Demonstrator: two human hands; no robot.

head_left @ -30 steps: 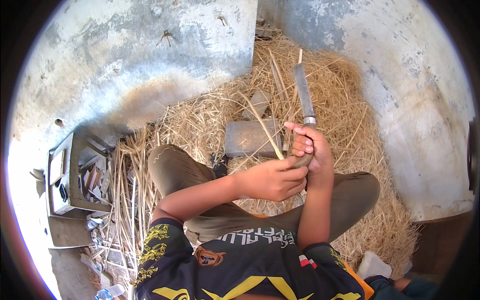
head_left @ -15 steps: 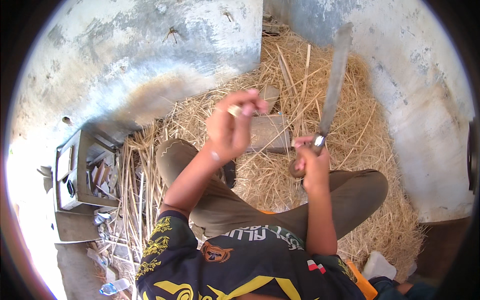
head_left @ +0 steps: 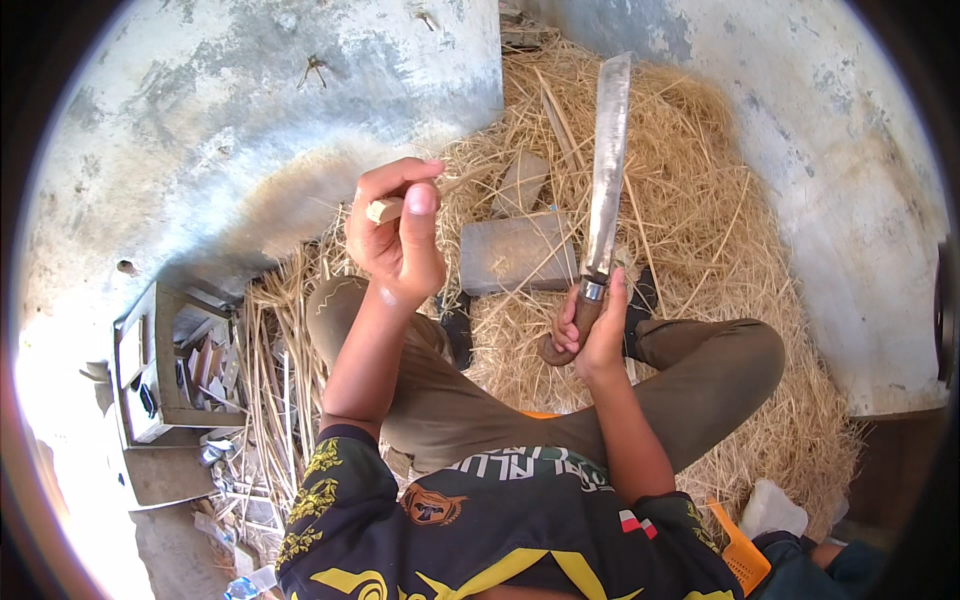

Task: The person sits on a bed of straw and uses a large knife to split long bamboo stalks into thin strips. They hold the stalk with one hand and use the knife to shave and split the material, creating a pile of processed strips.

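Note:
Raised at the left, my left hand (head_left: 395,240) pinches a pale wooden stick (head_left: 382,210) between thumb and curled fingers. The stick's cut end faces me, and a thin blurred length seems to run on past the fingertips. My right hand (head_left: 598,335) is wrapped round the brown wooden handle of a machete (head_left: 608,165), whose long blade points up and away from me. Blade and stick are well apart. Between and beyond my hands, a flat wooden block (head_left: 515,252) lies on the shavings before my folded legs.
Straw-like shavings (head_left: 690,200) are heaped ahead and to the right, against worn walls (head_left: 830,200). A wooden box of scraps (head_left: 150,360) stands at the left beside long thin strips (head_left: 280,350). A plastic bottle (head_left: 245,585) lies lower left, a white lump (head_left: 775,508) lower right.
My left hand has moved left and slightly up with the stick. The machete has shifted left, its handle lower and its blade turned to show more of its flat side.

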